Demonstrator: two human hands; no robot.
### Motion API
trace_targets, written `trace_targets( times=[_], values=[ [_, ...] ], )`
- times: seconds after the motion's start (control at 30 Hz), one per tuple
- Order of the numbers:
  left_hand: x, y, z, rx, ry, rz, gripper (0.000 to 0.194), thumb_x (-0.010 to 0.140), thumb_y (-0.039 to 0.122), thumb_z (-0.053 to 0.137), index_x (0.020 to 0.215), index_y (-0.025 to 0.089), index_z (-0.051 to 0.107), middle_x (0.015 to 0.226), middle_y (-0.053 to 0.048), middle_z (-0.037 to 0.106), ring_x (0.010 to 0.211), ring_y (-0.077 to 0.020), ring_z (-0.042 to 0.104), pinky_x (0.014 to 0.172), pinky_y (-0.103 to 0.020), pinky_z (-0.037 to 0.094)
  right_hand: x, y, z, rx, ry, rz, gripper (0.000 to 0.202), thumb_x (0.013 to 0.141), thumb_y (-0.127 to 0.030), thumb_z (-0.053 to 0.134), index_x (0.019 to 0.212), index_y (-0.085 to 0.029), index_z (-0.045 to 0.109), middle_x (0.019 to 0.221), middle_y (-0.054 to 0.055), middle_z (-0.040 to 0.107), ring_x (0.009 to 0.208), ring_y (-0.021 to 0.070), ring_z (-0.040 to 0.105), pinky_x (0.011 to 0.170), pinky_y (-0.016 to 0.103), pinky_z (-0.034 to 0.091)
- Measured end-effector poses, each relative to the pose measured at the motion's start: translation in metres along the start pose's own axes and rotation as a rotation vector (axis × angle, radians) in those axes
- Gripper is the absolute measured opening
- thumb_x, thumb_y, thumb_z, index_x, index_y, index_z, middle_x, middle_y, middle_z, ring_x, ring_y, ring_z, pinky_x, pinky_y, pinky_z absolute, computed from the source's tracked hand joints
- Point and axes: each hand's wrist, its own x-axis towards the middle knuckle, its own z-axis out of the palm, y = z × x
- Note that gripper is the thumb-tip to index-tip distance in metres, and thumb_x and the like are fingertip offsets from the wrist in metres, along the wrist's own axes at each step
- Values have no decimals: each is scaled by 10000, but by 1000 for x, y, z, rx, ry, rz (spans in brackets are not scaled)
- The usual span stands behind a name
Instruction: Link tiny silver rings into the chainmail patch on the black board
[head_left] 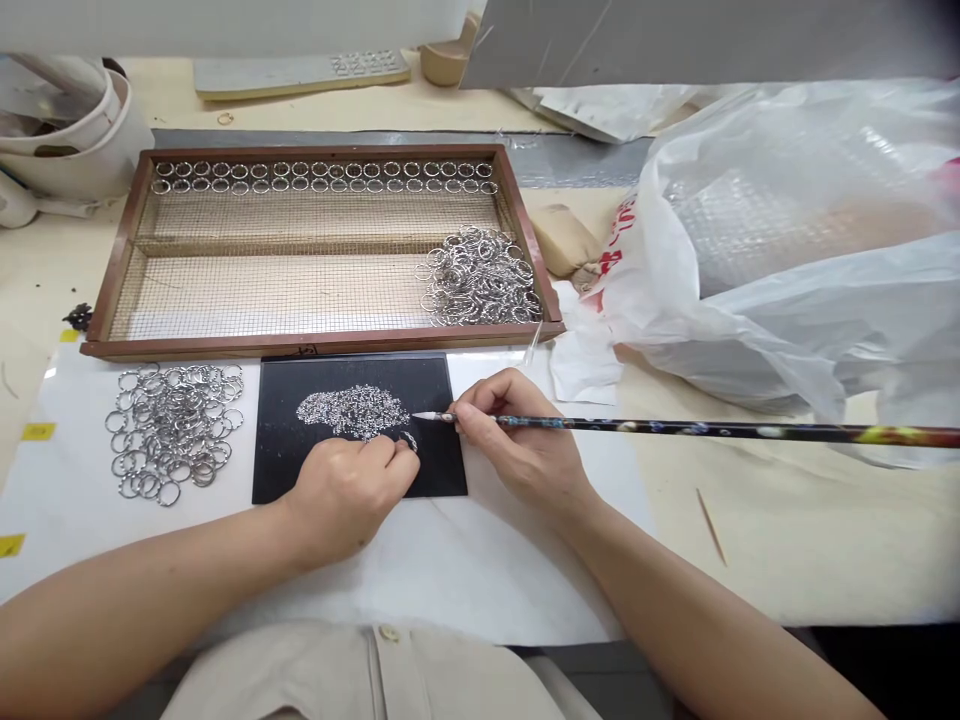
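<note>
My left hand rests on a black mat and pinches a small metal ring at its fingertips. My right hand grips a long dark stick tool like a pen. Its white tip points left, just above the ring. A heap of tiny sparkling stones lies on the mat right beside the tip. Left of the mat sits a pile of loose silver rings on white paper.
Beyond the mat stands a wooden tray with a wire mesh bottom, holding a row of rings along its far edge and a ring heap at its right. A big white plastic bag fills the right side. A toothpick lies at right.
</note>
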Motion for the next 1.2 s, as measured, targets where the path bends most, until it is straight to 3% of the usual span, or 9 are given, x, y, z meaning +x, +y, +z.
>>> trace_targets(
  times=[0.63,1.0,1.2],
  values=[
    [1,0,-2,-22,-31,7,161,838,59,436,771,143,556,551,26,482,434,-107,423,408,-279,280,2,-2,7,-78,5,-3,168,824,-209,553,708,-225,433,644,-18,523,595,136,522,555,298,407],
    [0,0,-2,-2,-34,8,157,840,67,439,768,146,554,552,26,482,442,-105,419,416,-273,269,-5,3,-5,257,-39,-7,196,860,-242,571,712,-224,444,640,-32,542,588,131,516,588,320,417],
    [0,0,-2,-2,-29,9,155,850,72,434,822,132,574,559,26,491,447,-109,435,412,-278,280,-7,1,-5,271,-98,-26,187,863,-247,561,720,-225,443,627,-30,527,576,135,506,562,325,415]
  ],
)
